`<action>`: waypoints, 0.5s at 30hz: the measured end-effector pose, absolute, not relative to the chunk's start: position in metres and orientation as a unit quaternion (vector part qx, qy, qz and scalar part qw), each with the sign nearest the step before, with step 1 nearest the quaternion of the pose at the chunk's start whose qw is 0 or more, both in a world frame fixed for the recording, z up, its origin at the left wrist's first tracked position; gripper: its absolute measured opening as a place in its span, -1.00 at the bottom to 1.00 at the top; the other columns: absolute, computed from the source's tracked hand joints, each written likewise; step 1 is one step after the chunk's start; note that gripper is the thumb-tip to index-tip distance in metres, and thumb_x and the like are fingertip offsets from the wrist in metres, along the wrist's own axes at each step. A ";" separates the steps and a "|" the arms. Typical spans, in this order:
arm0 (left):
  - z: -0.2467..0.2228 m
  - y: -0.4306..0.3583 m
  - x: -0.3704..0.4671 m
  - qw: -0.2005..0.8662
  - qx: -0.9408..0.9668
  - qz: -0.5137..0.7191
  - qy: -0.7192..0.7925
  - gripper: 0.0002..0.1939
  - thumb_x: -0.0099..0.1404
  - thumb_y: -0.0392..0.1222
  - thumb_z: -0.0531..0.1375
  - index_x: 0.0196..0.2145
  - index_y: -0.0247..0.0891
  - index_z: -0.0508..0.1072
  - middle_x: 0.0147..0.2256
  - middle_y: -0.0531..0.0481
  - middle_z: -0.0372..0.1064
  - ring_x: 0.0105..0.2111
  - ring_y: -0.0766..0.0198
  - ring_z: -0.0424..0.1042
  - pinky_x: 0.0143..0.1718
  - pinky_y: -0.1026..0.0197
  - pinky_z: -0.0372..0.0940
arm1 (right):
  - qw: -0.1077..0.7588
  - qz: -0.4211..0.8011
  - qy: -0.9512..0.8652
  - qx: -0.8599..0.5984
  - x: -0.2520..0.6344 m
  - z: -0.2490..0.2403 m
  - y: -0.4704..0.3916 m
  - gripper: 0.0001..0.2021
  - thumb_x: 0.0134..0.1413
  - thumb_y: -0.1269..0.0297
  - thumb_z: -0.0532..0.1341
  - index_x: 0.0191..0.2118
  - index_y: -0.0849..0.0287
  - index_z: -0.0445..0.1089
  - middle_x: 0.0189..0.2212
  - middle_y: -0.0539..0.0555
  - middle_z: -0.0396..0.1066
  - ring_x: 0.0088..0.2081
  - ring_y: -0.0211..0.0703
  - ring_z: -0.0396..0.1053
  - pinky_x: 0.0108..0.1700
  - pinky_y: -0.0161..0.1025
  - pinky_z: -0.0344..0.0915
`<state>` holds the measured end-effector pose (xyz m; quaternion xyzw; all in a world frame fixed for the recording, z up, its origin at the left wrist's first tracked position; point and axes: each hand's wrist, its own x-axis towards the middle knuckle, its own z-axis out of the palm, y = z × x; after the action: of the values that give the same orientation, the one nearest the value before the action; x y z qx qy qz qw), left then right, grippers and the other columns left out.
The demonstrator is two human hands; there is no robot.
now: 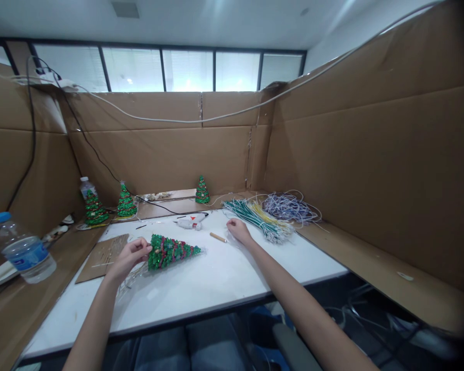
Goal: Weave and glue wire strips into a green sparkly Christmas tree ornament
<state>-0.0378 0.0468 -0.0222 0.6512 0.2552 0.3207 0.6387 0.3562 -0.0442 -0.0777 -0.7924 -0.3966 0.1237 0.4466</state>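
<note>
My left hand (133, 253) is closed on the base of a small green beaded Christmas tree (168, 252), which lies on its side with its tip to the right. Dark red garland winds round it, and thin pale wires trail below my left hand. My right hand (237, 230) is pinched shut above the white tabletop (216, 273), just left of a bundle of green wires (251, 216). Whatever its fingers hold, if anything, is too small to make out. A short wooden stick (218, 237) lies left of it, and a white glue gun (191, 222) farther left.
More small trees stand at the back, one in the middle (201, 190) and two at the left (126, 201). A water bottle (25, 252) stands far left, near a flat cardboard piece (96, 257). Tangled pale wires (292, 207) lie back right. Cardboard walls (170, 149) enclose the table.
</note>
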 end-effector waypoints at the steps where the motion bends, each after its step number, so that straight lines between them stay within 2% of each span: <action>1: -0.022 0.047 -0.038 0.639 0.651 0.320 0.256 -0.58 -0.02 -0.08 0.39 -0.54 -0.28 0.18 -0.54 0.17 0.12 -0.53 0.48 0.14 -0.47 0.41 0.14 | 0.445 0.124 -0.397 -0.793 0.356 -0.077 -0.044 -0.71 0.20 0.21 0.16 -0.02 0.24 0.32 -0.07 0.13 0.35 -0.14 -0.13 0.38 -0.13 -0.09 0.38; 15: -0.024 0.049 -0.038 0.642 0.648 0.322 0.254 -0.58 -0.03 -0.09 0.39 -0.53 -0.28 0.18 -0.54 0.17 0.12 -0.53 0.46 0.16 -0.46 0.39 0.15 | 0.441 0.124 -0.400 -0.794 0.356 -0.076 -0.044 -0.71 0.20 0.20 0.15 -0.02 0.23 0.32 -0.07 0.13 0.35 -0.13 -0.13 0.37 -0.12 -0.09 0.38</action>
<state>-0.0382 0.0488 -0.0244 0.6481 0.2536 0.3217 0.6419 0.3561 -0.0443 -0.0756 -0.7936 -0.4000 0.1244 0.4413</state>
